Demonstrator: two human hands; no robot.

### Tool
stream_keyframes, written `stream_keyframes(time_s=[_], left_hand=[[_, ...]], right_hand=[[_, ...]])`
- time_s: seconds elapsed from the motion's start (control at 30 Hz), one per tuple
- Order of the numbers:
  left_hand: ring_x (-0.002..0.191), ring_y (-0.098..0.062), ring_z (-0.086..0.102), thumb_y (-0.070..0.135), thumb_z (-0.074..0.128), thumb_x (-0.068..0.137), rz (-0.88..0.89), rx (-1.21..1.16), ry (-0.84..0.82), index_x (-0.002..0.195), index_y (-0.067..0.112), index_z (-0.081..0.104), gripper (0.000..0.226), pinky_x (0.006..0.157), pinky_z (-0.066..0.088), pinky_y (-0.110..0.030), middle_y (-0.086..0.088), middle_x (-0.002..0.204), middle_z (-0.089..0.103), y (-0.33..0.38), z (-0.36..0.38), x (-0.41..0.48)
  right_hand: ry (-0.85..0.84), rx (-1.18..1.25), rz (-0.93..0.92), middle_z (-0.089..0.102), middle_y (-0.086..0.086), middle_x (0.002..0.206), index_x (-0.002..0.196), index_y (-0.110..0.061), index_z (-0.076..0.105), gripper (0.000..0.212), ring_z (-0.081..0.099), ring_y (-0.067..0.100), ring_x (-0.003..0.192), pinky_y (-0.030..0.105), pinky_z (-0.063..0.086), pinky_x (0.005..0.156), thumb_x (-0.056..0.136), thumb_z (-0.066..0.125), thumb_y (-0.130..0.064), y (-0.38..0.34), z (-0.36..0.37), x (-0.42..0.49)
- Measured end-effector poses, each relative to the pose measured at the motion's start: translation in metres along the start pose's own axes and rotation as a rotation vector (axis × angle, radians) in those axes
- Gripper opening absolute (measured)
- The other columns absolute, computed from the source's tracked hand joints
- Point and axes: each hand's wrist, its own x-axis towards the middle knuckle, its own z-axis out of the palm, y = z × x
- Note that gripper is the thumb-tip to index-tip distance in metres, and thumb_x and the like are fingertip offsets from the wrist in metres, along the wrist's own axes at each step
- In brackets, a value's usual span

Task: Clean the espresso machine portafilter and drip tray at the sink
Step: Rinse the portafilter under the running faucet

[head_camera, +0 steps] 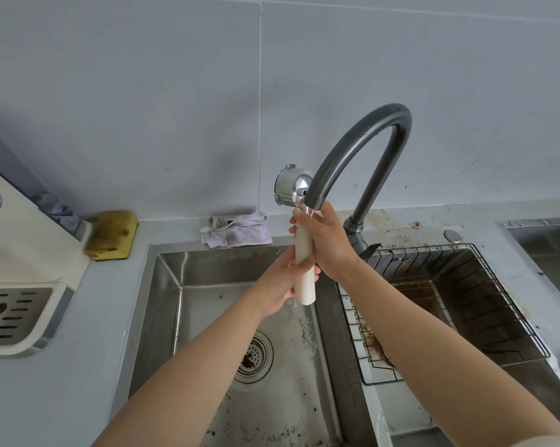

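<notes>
Nearest, dark coffee grounds [256,424] speckle the wet floor of the sink [165,304] around the drain strainer [252,353], so I judge the spent coffee already emptied out. To the left, on the counter, the drip tray [14,314] sits in the base of the espresso machine [20,240], not yet washed: that half of the job is all to come.

Above the basin both hands hold the portafilter [304,250] upright by its cream handle. The left hand [281,285] is wrapped round the lower part and the right hand [328,243] is clenched round the top, just under the metal head. Water from the faucet [368,140] falls on the right hand and drips off the handle's end. The basket faces away, so it may or may not be clean.

The spout crowds the head closely; a wire rack [465,304] fills the right basin beside the right forearm, while the left basin lies open below. Beyond, a cloth [236,233] and a sponge [112,235] lie on the ledge by the wall
</notes>
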Motion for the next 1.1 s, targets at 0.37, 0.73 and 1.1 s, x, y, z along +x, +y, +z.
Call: stream_keyframes(time_s=[0.37,0.73,1.1], left_hand=[[0.072,-0.012,0.057,0.018,0.062,0.087,-0.002,0.155,0.131,0.101,0.03,0.053,0.021,0.064,0.045,-0.022,0.004,0.081,0.06,-0.037,0.002,-0.038],[0.071,-0.015,0.05,0.017,0.064,0.085,-0.112,0.17,0.185,0.094,0.025,0.054,0.016,0.052,0.049,-0.026,0.0,0.082,0.051,-0.042,-0.013,-0.069],[0.039,-0.014,0.052,-0.002,0.051,0.085,-0.253,0.258,0.099,0.103,0.013,0.045,0.024,0.042,0.046,-0.024,-0.008,0.066,0.054,-0.038,-0.024,-0.089]], right_hand=[[0.0,-0.138,0.232,0.058,0.006,0.071,0.087,-0.014,0.044,0.014,0.055,0.013,0.052,0.024,0.048,0.051,0.091,0.054,-0.005,0.042,0.003,-0.016],[-0.071,0.19,0.445,0.061,0.012,0.08,0.094,-0.009,0.05,0.012,0.06,0.021,0.063,0.033,0.049,0.061,0.094,0.039,-0.005,0.056,0.013,-0.026],[-0.102,0.194,0.57,0.058,0.014,0.081,0.093,-0.013,0.047,0.011,0.059,0.022,0.071,0.027,0.056,0.054,0.096,0.04,-0.005,0.062,0.0,-0.044]])
